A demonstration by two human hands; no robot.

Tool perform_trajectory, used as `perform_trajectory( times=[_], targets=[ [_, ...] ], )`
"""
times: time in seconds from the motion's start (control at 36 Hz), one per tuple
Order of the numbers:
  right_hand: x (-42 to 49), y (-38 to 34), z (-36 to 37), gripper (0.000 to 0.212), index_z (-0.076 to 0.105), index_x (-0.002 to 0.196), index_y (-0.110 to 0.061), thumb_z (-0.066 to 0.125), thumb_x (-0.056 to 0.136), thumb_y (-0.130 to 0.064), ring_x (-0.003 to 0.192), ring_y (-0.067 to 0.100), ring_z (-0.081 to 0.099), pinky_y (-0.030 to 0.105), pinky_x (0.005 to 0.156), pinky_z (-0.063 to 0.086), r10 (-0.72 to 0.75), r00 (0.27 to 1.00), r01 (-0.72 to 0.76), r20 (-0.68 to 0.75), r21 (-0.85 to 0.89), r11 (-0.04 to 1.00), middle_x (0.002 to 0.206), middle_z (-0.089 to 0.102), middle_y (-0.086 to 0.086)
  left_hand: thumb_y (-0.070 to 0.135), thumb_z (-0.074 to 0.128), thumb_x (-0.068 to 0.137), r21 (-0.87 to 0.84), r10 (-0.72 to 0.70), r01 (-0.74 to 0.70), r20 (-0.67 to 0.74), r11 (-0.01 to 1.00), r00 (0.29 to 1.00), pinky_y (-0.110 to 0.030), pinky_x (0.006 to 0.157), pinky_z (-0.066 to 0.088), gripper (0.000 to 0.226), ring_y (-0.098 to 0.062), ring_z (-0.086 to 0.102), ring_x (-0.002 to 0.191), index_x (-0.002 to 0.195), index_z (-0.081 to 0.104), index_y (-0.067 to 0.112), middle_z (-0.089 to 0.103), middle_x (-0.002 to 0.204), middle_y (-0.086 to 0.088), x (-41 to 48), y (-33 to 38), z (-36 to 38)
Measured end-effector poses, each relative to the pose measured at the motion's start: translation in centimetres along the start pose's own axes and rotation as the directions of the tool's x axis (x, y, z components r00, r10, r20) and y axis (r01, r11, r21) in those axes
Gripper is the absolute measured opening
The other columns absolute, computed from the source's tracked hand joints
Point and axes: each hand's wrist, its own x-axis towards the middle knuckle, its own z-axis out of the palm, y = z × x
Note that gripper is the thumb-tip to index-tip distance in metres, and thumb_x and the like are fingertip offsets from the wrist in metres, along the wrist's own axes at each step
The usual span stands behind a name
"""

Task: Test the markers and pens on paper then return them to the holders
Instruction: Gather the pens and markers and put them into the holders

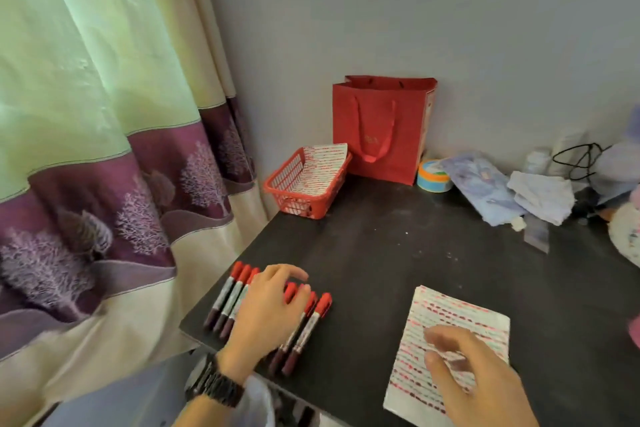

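Dark table (398, 246) in a room corner, grey wall (415, 10) behind, green and purple curtain (86, 114) hanging at left. Row of red-capped markers (313, 326) lies side by side at the table's front left edge, caps pointing away from the person, all capped.

Left hand (266, 312) lies palm down across the middle of the row and hides several markers. Its fingers are spread and loosely bent, with the tips on or just over the caps. No marker is lifted, and no closed grip shows. Black watch (216, 388) on that wrist.

Right hand (474, 381) is over the near part of a paper sheet (460, 319) at front right. Its fingers are relaxed, slightly curved and apart, holding nothing. It is motion-blurred, so contact with the paper cannot be told. The sheet lies flat, covered in rows of short red and dark red strokes, well apart from the markers.

Red plastic basket (273, 184) sits at the back left corner with another red-marked sheet (320, 166) leaning inside it. Red paper bag (381, 128) stands upright against the wall just beside the basket. Right of the bag are a tape roll (433, 175), then crumpled light blue cloths (485, 191).
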Motion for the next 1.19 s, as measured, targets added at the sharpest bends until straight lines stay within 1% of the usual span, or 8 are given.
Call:
perform_trajectory(
  times=[0.08,0.19,0.36,0.5,0.61,0.83,1.08,1.19],
  targets=[
    [0.4,-1.9,3.2,0.022,0.044,0.098,-0.055,0.064,0.091,-0.05,0.092,-0.015,0.05,0.001,0.085,0.033,-0.029,0.982,0.066,0.187,-0.198,0.978,0.099,0.041,-0.046,0.038,0.061,0.091,0.107,-0.081,0.083,-0.025,0.991,0.996,-0.039,0.102,0.042,0.018,-0.02,0.055,0.116,0.107,0.066,0.032,0.064,0.117,0.008,-0.4,-3.3,-2.2],
    [1.0,-2.9,7.2,0.031,0.045,0.123,-0.05,0.053,0.094,-0.057,0.109,-0.005,0.051,0.013,0.089,0.042,-0.128,0.94,0.216,0.315,-0.263,0.94,0.117,0.051,-0.033,0.034,0.06,0.092,0.25,-0.272,0.251,0.053,0.935,0.961,-0.043,0.102,0.04,0.036,-0.033,0.049,0.122,0.127,0.059,0.025,0.056,0.13,-0.008,-0.8,-6.7,-4.0],
    [3.1,-4.2,11.2,0.063,0.042,0.146,-0.035,0.055,0.087,-0.015,0.14,0.022,0.033,0.038,0.107,0.044,-0.414,0.808,0.561,0.419,-0.337,0.756,0.156,0.032,-0.005,0.008,0.049,0.082,0.314,-0.216,0.152,0.179,0.937,0.96,-0.048,0.099,0.046,0.064,-0.032,0.048,0.125,0.139,0.049,0.038,0.047,0.14,-0.003,-1.0,-9.6,-5.7],
    [5.5,-5.4,12.6,0.071,0.04,0.148,-0.036,0.058,0.084,-0.012,0.146,0.028,0.026,0.044,0.111,0.039,-0.501,0.699,0.705,0.51,-0.374,0.603,0.16,0.03,0.001,0.038,0.054,0.095,0.238,-0.257,0.205,0.216,0.949,0.942,-0.038,0.1,0.044,0.035,-0.025,0.055,0.117,0.13,0.056,0.038,0.054,0.132,-0.003,0.0,-10.6,-6.0],
    [6.9,-6.1,13.7,0.073,0.041,0.147,-0.033,0.064,0.082,-0.012,0.145,0.026,0.026,0.047,0.114,0.034,-0.525,0.618,0.78,0.586,-0.373,0.502,0.158,0.034,0.002,0.068,0.059,0.084,0.249,-0.281,0.222,0.233,0.943,0.931,-0.041,0.098,0.047,0.052,-0.022,0.053,0.113,0.126,0.051,0.039,0.051,0.12,0.001,0.3,-9.9,-5.3],
    [8.0,-5.2,13.5,0.078,0.037,0.15,-0.026,0.068,0.079,-0.013,0.142,0.025,0.03,0.042,0.115,0.031,-0.503,0.607,0.79,0.615,-0.397,0.468,0.155,0.035,0.002,0.07,0.055,0.085,0.327,-0.269,0.185,0.233,0.927,0.934,-0.035,0.095,0.044,0.061,-0.027,0.044,0.119,0.136,0.04,0.039,0.044,0.13,-0.001,-0.2,-6.8,-1.9],
    [9.8,-2.9,9.5,0.088,0.026,0.153,-0.041,0.064,0.079,-0.01,0.144,0.024,0.026,0.043,0.112,0.033,-0.427,0.66,0.746,0.618,-0.47,0.472,0.157,0.03,-0.002,0.03,0.043,0.099,0.282,-0.082,-0.037,0.399,0.959,0.913,-0.029,0.076,0.05,0.043,-0.011,0.06,0.091,0.14,0.037,0.043,0.058,0.115,0.005,1.2,-6.1,-2.3],
    [9.9,-2.8,8.9,0.091,0.024,0.153,-0.042,0.065,0.08,-0.006,0.142,0.029,0.026,0.045,0.106,0.037,-0.408,0.652,0.755,0.639,-0.494,0.431,0.157,0.027,0.003,0.012,0.06,0.088,0.493,0.101,-0.373,0.493,0.786,0.864,-0.041,0.103,0.046,0.089,-0.025,0.036,0.138,0.146,0.01,0.056,0.02,0.159,0.002,2.5,-6.5,-3.6]
  ],
)
